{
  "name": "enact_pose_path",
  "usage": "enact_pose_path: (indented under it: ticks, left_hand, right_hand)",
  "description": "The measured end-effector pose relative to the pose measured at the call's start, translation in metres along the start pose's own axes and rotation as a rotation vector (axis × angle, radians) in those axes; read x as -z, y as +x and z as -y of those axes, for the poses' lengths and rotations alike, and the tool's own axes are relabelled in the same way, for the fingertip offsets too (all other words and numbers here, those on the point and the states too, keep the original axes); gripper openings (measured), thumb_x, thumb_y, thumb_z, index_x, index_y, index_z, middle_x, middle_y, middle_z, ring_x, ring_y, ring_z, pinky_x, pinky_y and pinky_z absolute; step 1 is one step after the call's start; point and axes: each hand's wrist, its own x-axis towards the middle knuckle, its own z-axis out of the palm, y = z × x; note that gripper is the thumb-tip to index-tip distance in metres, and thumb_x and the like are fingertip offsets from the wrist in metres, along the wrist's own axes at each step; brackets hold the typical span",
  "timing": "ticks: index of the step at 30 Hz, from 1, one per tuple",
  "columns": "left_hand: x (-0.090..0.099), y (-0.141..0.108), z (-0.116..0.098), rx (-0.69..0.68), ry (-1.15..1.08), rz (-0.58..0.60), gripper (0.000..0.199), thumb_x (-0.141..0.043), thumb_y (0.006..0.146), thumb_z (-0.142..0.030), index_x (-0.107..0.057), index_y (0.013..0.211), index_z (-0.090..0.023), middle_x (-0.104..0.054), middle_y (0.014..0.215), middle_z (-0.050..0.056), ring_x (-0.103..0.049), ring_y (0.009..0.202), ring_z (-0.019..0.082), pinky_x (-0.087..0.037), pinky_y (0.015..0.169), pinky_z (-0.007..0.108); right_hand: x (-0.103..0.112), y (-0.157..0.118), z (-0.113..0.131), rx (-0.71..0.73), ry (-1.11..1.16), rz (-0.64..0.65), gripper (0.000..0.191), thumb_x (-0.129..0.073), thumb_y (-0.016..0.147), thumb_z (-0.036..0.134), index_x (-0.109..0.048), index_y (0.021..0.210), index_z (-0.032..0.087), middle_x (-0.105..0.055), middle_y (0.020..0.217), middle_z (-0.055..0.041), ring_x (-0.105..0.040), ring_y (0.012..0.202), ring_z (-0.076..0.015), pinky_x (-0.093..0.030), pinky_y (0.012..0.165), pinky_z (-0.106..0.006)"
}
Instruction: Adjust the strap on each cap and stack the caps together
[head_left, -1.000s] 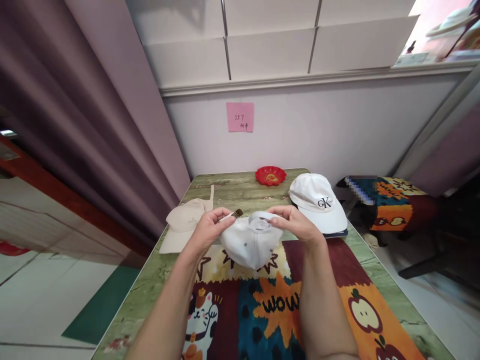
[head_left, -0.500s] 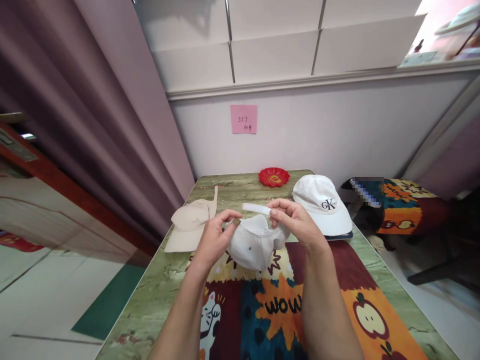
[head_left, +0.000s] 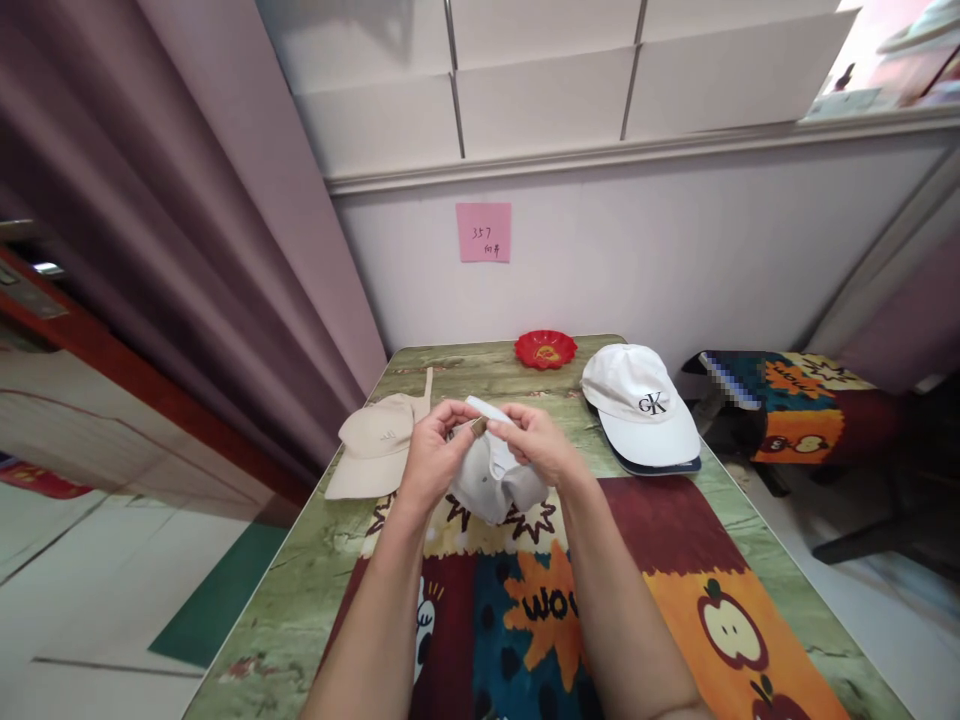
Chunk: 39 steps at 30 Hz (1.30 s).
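Light-grey fabric cap (head_left: 484,490) has white strap (head_left: 487,409) now brought beside brass-coloured buckle (head_left: 480,427), nearly meeting; right hand (head_left: 541,442) clamps strap, left hand (head_left: 435,448) buckle.

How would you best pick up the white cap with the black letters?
Hold the white cap by its crown, probably from above: it bulges upward, while the brim lies just over a navy brim, so pinching there might catch both.

Homelike room: mauve curtain (head_left: 232,220), cartoon-print table mat (head_left: 675,520)
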Motion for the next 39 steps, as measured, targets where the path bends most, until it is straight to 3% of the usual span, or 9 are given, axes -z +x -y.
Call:
enact_pose_path:
  ticks: [2,5,7,10,15,19,23,30,39]
  left_hand:
    - [-0.004,-0.001,0.000,-0.053,0.062,-0.033,0.018,-0.071,0.075,-0.026,-0.065,0.091,-0.021,-0.069,0.087,0.003,-0.063,0.083,0.019,-0.047,0.077,0.029]
    - [-0.009,-0.004,0.000,-0.218,0.327,-0.205,0.017,-0.071,0.073,-0.022,-0.064,0.088,-0.023,-0.066,0.091,0.004,-0.060,0.093,0.023,-0.044,0.087,0.033]
    - [-0.014,-0.007,-0.001,-0.287,0.486,-0.311,0.011,-0.071,0.074,-0.022,-0.062,0.080,-0.023,-0.062,0.086,0.003,-0.058,0.089,0.023,-0.043,0.086,0.034]
    - [-0.021,-0.012,0.000,-0.255,0.518,-0.302,0.007,-0.064,0.081,-0.023,-0.060,0.076,-0.023,-0.058,0.078,0.002,-0.055,0.075,0.020,-0.044,0.075,0.032]
    - [-0.025,-0.014,0.001,-0.133,0.255,-0.198,0.010,-0.067,0.078,-0.023,-0.066,0.087,-0.020,-0.064,0.087,0.004,-0.058,0.076,0.018,-0.046,0.073,0.029]
    - [-0.022,-0.012,-0.001,0.006,-0.026,-0.281,0.020,-0.077,0.071,-0.032,-0.066,0.079,-0.018,-0.064,0.078,0.001,-0.057,0.071,0.015,-0.045,0.068,0.026]
    - [-0.015,-0.013,-0.007,0.082,-0.189,-0.354,0.021,-0.080,0.066,-0.029,-0.065,0.074,-0.015,-0.060,0.066,-0.003,-0.051,0.060,0.009,-0.041,0.058,0.021]
    - [0.002,-0.012,-0.010,0.295,-0.605,-0.349,0.018,-0.081,0.062,-0.013,-0.065,0.069,-0.012,-0.065,0.070,0.001,-0.063,0.065,0.011,-0.054,0.067,0.023]
    - [0.000,-0.011,-0.006,0.393,-0.692,-0.297,0.009,-0.074,0.069,-0.002,-0.068,0.068,-0.009,-0.066,0.070,0.003,-0.067,0.067,0.013,-0.059,0.068,0.023]
  right_hand:
    - [-0.003,0.004,-0.006,0.016,-0.041,0.022,0.038,-0.080,0.069,0.046,-0.066,0.090,0.018,-0.050,0.059,0.0077,-0.035,0.044,-0.0049,-0.024,0.041,-0.020]
    - [-0.005,0.006,-0.009,0.043,-0.041,-0.040,0.034,-0.080,0.069,0.043,-0.064,0.087,0.018,-0.049,0.058,0.0082,-0.036,0.045,-0.0056,-0.025,0.042,-0.020]
    - [-0.006,0.006,-0.009,0.057,-0.038,-0.094,0.032,-0.080,0.068,0.041,-0.063,0.083,0.019,-0.047,0.056,0.0088,-0.036,0.045,-0.0060,-0.026,0.043,-0.021]
    - [-0.007,0.006,-0.008,0.080,-0.032,-0.136,0.030,-0.079,0.067,0.039,-0.061,0.081,0.019,-0.047,0.056,0.0087,-0.036,0.046,-0.0066,-0.028,0.044,-0.021]
    - [-0.013,0.005,-0.006,0.136,-0.098,-0.231,0.028,-0.077,0.069,0.039,-0.059,0.078,0.019,-0.049,0.059,0.0075,-0.039,0.049,-0.0073,-0.032,0.047,-0.021]
    - [-0.023,0.003,-0.004,0.176,-0.134,-0.230,0.030,-0.070,0.078,0.047,-0.060,0.078,0.019,-0.049,0.058,0.0064,-0.040,0.047,-0.0074,-0.032,0.045,-0.022]
    - [-0.027,0.003,-0.003,0.151,-0.072,-0.187,0.039,-0.059,0.086,0.056,-0.065,0.087,0.017,-0.064,0.071,0.0008,-0.038,0.043,-0.0058,-0.031,0.043,-0.022]
    - [-0.014,-0.008,0.011,0.222,-0.170,-0.282,0.026,-0.065,0.082,0.038,-0.070,0.097,0.017,-0.071,0.082,-0.0041,-0.053,0.058,-0.0106,-0.044,0.058,-0.023]
    - [-0.019,-0.011,0.011,0.212,-0.569,-0.341,0.027,-0.063,0.083,0.045,-0.073,0.079,0.020,-0.064,0.062,-0.0002,-0.055,0.058,-0.0143,-0.041,0.060,-0.025]
